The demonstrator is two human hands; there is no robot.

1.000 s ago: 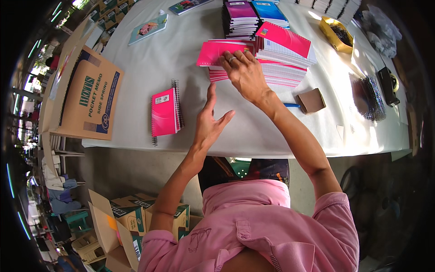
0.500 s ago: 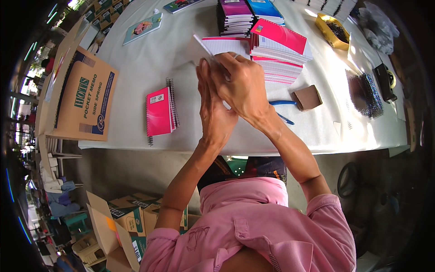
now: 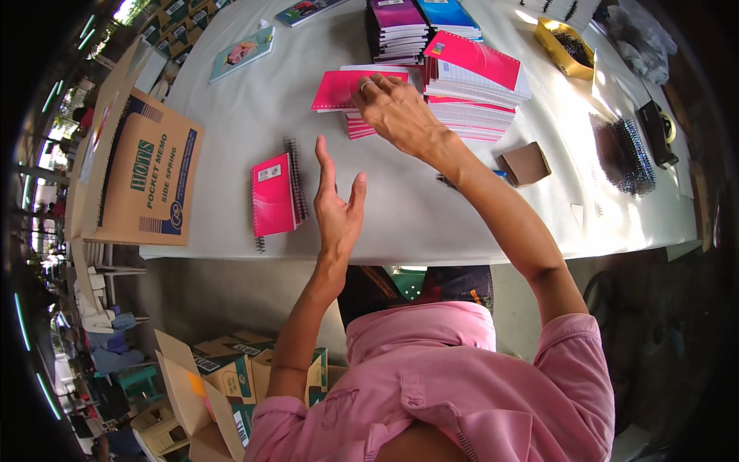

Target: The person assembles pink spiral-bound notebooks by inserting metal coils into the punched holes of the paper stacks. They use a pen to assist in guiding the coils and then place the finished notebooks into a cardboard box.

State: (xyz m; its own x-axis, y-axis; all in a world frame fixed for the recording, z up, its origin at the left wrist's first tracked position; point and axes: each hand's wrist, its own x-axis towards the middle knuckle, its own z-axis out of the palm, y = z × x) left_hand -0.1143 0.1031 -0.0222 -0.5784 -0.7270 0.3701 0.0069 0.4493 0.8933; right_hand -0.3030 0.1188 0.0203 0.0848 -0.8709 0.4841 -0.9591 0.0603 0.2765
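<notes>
My right hand (image 3: 396, 112) reaches over the table with bent fingers gripping a loose pink memo pad (image 3: 332, 90), whose edge has a row of punched holes. That pad lies over a low stack of pink-covered pads (image 3: 359, 127); my knuckles hide its right part. Nearer to me, my left hand (image 3: 339, 208) is open and holds nothing, its fingers pointing up and apart. To its left lies a pink spiral memo pad (image 3: 272, 196) with black wire coils along its side. Blue-handled pliers (image 3: 501, 175) are partly covered by my right forearm.
Taller stacks of pink (image 3: 476, 61), purple (image 3: 398, 15) and blue pads (image 3: 449, 13) stand at the back. To the right are a small brown box (image 3: 525, 164), a heap of wire coils (image 3: 625, 158), a yellow tray (image 3: 566, 48) and a tape dispenser (image 3: 656, 137). A carton (image 3: 146, 173) flanks the left.
My hands, together around a raised pad before, have parted. The right one has laid the pad over the low stack; the left has drawn down toward me and opened.
</notes>
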